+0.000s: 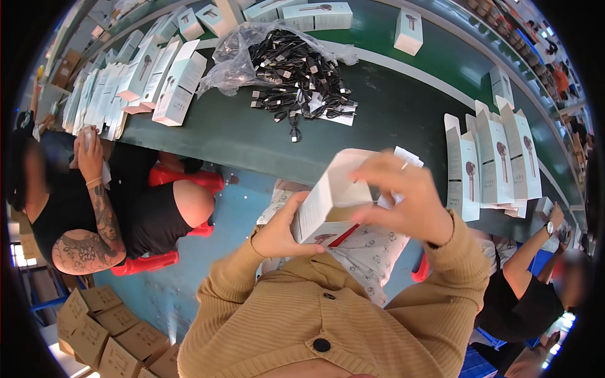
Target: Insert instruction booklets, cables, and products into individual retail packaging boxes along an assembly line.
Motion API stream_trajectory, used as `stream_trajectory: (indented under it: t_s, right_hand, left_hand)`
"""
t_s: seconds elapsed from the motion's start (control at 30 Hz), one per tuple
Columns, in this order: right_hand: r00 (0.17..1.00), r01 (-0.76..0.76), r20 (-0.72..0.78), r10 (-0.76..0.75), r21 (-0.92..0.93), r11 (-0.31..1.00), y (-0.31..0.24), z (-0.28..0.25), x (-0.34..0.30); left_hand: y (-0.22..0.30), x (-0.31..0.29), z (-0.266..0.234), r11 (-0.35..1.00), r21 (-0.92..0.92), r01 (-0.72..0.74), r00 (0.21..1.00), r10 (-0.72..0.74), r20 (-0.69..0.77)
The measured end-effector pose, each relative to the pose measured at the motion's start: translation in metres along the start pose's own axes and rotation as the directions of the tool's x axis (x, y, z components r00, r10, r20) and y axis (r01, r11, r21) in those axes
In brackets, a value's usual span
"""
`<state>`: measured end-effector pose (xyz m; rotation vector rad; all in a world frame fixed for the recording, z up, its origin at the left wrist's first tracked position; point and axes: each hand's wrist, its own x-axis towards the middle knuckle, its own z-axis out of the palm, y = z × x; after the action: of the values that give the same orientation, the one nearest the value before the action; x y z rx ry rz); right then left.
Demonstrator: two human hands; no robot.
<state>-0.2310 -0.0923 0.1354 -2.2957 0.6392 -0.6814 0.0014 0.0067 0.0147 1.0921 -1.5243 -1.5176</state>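
A white carton [318,211], its open end turned toward the right, is tilted in front of my body. My left hand [280,230] grips it from the left, with the thumb on its far side and the fingers along the near edge. At the open end, my right hand [403,195] has bent fingers and the thumb spread apart, the fingertips by the raised flap. Nothing shows plainly between them. Behind that hand is a piece of white paper [408,156], partly hidden; whether the hand touches it I cannot tell.
On the dark green table [208,135] lies a pile of black USB cables [296,69] with a clear plastic bag [233,57]. White cartons stand at left [179,85] and right [469,170]. Co-workers sit on both sides. Brown cardboard boxes [113,334] stack at lower left.
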Motion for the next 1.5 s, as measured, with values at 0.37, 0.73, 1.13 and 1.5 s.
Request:
stream_trajectory:
  t_s: [0.37, 0.73, 1.13, 1.5]
  right_hand:
    - [0.931, -0.362, -0.224, 0.287, -0.506, 0.783, 0.128, 0.037, 0.059]
    - [0.997, -0.048, 0.038, 0.066, -0.361, 0.931, -0.041, -0.043, 0.004]
    - [0.981, -0.181, -0.112, 0.156, -0.270, 0.946, -0.034, 0.021, -0.046]
    - [0.549, -0.780, -0.751, 0.367, -0.303, 0.548, 0.002, -0.051, -0.107]
  left_hand:
    - [-0.030, -0.025, 0.002, 0.987, -0.155, -0.037, 0.996, 0.023, -0.087]
    - [-0.018, 0.004, 0.011, 0.979, 0.178, -0.095, 0.985, 0.119, -0.125]
    - [0.025, 0.048, 0.050, 0.708, -0.696, -0.124, 0.986, 0.007, -0.169]
    - [0.044, 0.076, 0.047, 0.859, -0.511, -0.029, 0.999, 0.013, -0.035]
